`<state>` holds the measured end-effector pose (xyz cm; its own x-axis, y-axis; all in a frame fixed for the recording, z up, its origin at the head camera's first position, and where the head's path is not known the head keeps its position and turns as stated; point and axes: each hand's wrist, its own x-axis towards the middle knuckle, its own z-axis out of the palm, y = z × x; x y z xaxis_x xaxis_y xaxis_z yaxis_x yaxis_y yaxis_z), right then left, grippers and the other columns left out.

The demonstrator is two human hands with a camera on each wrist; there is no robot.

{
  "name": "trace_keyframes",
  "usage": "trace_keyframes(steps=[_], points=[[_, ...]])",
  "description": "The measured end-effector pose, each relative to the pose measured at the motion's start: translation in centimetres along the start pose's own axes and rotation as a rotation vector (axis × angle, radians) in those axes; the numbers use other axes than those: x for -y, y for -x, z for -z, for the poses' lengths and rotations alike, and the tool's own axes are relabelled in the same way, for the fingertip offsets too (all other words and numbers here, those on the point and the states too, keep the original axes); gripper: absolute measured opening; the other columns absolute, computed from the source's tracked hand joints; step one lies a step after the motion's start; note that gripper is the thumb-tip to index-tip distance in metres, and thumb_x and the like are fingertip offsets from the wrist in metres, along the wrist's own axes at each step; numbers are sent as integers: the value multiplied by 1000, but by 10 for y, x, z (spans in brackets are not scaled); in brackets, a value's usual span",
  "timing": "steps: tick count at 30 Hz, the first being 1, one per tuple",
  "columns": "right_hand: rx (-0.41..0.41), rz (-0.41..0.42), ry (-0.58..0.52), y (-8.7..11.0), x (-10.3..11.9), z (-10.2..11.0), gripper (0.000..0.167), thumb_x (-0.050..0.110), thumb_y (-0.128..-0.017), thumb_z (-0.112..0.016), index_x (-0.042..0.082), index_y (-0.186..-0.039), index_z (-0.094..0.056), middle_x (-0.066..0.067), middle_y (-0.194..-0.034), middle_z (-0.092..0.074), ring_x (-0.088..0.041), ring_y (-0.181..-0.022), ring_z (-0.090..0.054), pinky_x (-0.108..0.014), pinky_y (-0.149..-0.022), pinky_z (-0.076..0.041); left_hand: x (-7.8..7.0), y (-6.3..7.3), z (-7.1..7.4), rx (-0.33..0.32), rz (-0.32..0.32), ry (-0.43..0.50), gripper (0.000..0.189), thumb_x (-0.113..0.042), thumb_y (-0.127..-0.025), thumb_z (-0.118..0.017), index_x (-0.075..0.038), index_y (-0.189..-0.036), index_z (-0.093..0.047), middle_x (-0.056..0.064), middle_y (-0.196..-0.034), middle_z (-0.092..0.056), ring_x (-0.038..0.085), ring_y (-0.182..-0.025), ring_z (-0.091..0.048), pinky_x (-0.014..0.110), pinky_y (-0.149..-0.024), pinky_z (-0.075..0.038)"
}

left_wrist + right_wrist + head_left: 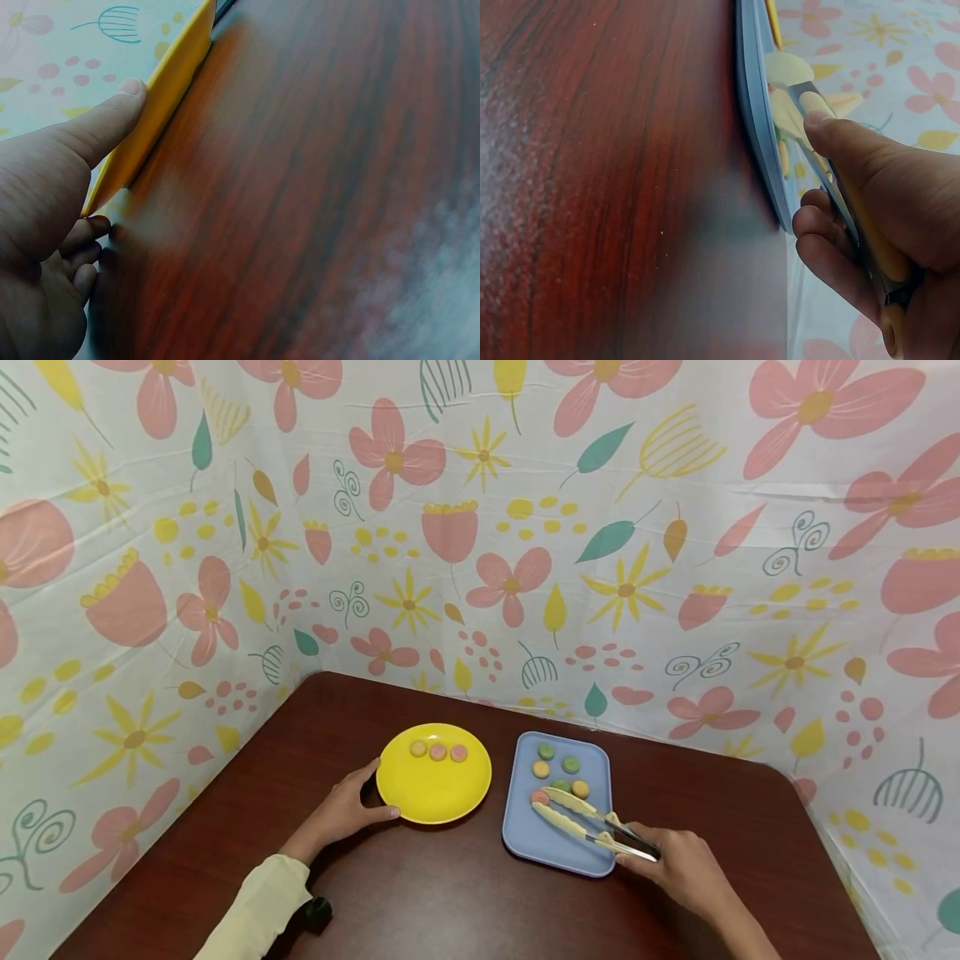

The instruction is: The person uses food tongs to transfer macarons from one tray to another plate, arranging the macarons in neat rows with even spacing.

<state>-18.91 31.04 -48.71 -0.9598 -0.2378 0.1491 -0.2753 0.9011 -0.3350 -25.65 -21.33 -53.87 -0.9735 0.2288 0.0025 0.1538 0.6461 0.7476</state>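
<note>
A yellow plate (435,797) carries a tan macaron (418,749) and two pink macarons (447,752) near its far rim. My left hand (341,810) holds the plate by its left edge, thumb at the near rim and fingers spread along the side; the left wrist view has the thumb (112,124) against the rim. Farther right, my right hand (678,864) grips a pair of tongs (600,827) with cream tips. Those tips stand apart over a blue tray (551,852), beside a pink macaron (539,797). Several green and yellow macarons (571,765) lie farther back on the tray.
The plate and tray stand side by side on a dark brown wooden table (442,893). Cloth (510,635) printed with flowers hangs close behind the table and along its left side. A small black object (317,913) is at the left wrist.
</note>
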Motion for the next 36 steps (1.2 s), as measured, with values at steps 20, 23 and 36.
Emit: trace_keyframes(steps=[20,23,36], points=[[-74,58,-4,-6,8,10,52,44,-82,-85,8,-120,-77,-2,-98,-77,-6,-72,-59,-29,-60,-47,1,0,-1,-3,-14,12,109,-54,-82,-83,-9,-163,-25,17,-165,-31,41,-151,-28,64,-115,-32],[-86,69,-6,-10,12,11,52,41,-82,-86,6,-120,-77,-3,-99,-78,-5,-71,-59,-28,-59,-46,1,-1,-2,-3,-12,11,110,-54,-81,-83,-10,-163,-25,17,-165,-31,40,-151,-28,64,-115,-33],[-29,100,-79,-41,40,15,56,42,-85,-83,6,-126,-74,-3,-93,-76,-4,-62,-45,-23,-52,-36,2,-1,-1,-6,-13,3,110,-56,-81,-82,-10,-163,-25,17,-165,-31,41,-151,-28,64,-115,-32]])
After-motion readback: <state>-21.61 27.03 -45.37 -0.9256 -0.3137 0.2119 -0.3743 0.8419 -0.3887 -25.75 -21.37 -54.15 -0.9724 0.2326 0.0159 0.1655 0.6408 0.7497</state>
